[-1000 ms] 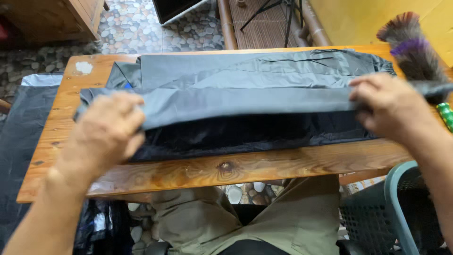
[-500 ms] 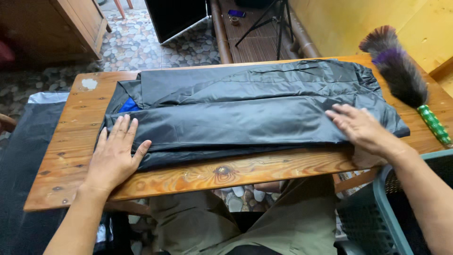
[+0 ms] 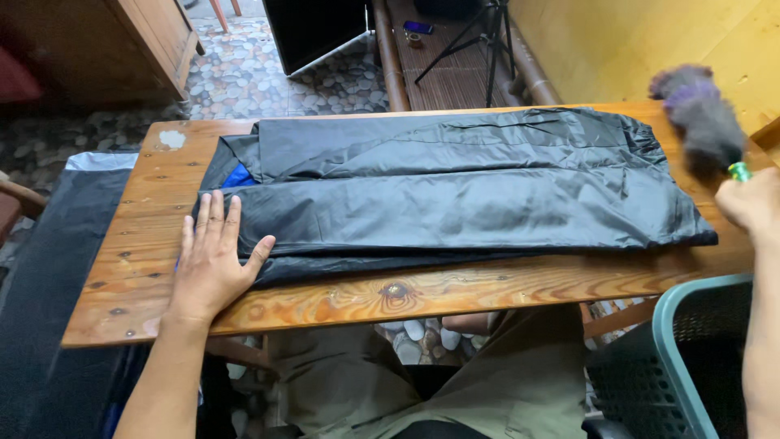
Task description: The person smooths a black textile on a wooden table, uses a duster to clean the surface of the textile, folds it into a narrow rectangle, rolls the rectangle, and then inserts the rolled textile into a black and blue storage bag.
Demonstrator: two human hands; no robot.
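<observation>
My left hand (image 3: 213, 264) is flat, palm down, in the lower left of the frame, forearm coming straight up from the bottom edge. Fingers are stretched out and slightly fanned, thumb out to the side, gripping nothing, just pressing on the left end of the folded garment (image 3: 455, 199) where it meets the table (image 3: 130, 268).

The garment fills the middle of the frame. It's dark grey, thin and slick-looking, like rain gear, with fine wrinkles and a soft sheen. It's folded into a long flat band, long axis running left to right across the table, with a bit of blue lining (image 3: 237, 176) peeking out at the left end and a gathered, elastic-looking edge at the right end. The table is knotty varnished planks, orange-brown, with a dark knot near the front edge.

Over at the right edge, my right hand (image 3: 751, 203) is mostly cut off. It looks curled around the green handle of a feather duster (image 3: 703, 118), whose fluffy grey-purple head points toward the upper right, but I can't really tell how tight the fingers are. A teal-rimmed dark plastic basket (image 3: 674, 366) sits lower right.
</observation>
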